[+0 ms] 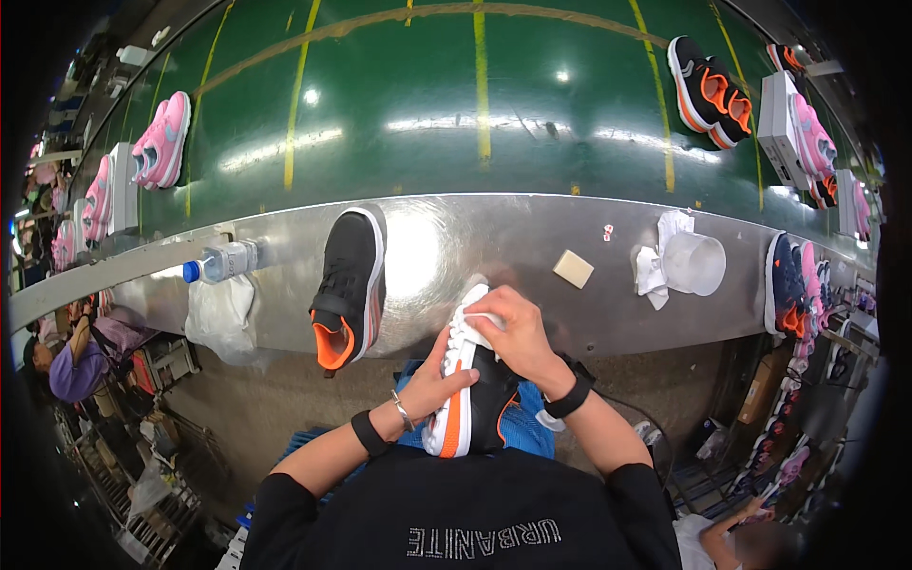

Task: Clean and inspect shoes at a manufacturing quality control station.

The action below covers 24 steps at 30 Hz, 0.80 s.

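Black-and-orange shoe (463, 385) lengthwise upright, toe away, sole leftward, between both hands.

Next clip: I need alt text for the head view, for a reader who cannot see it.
A person's left hand steadies a black, white and orange sneaker while the right hand presses a white cloth to its toe. A matching sneaker lies on the steel counter beside a green conveyor belt.
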Motion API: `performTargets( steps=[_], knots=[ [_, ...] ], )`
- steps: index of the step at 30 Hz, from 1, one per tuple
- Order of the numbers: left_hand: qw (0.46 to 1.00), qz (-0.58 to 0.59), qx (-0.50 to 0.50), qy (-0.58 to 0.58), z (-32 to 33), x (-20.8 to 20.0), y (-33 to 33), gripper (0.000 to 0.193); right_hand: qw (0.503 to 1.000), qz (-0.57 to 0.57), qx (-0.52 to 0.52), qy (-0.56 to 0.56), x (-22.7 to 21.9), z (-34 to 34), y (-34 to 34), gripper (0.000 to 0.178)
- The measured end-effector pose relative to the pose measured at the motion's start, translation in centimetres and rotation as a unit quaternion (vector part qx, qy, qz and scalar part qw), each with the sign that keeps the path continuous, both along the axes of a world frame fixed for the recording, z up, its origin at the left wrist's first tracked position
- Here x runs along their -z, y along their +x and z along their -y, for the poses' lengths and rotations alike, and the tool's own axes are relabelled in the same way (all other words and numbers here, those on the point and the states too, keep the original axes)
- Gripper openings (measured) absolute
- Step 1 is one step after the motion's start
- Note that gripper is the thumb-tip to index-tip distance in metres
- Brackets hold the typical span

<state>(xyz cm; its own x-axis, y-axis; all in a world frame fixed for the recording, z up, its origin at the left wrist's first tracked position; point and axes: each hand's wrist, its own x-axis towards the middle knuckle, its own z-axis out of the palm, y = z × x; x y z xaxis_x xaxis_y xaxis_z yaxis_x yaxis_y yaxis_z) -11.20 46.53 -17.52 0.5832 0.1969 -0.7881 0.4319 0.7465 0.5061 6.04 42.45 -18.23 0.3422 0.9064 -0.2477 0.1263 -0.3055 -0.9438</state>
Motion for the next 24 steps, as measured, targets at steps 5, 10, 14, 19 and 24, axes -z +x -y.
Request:
performTargets(
  steps=[5,10,14,19,24],
  knots=[
    [0.997,-0.008,0.032,0.067,0.2,0.5,-0.3,0.085,0.997,0.057,0.010,-0.042,2.1,-1.4,0.4,0.009],
    [0.996,0.001,0.028,0.086,0.2,0.9,-0.6,0.085,0.998,0.061,-0.010,-0.003,0.7,-0.5,-1.0,0.008],
    [0.992,0.004,0.045,0.116,0.4,1.1,-0.5,0.085,0.995,0.095,0.022,-0.013,2.2,-0.8,-0.5,0.009],
    [0.993,-0.006,0.059,0.101,0.0,0.7,-0.5,0.085,0.998,0.063,0.003,0.006,1.1,-0.7,-1.1,0.007],
    [0.988,0.005,0.067,0.139,0.1,1.2,-0.7,0.086,0.996,0.077,0.032,-0.015,0.9,0.1,-1.9,0.006]
  ],
)
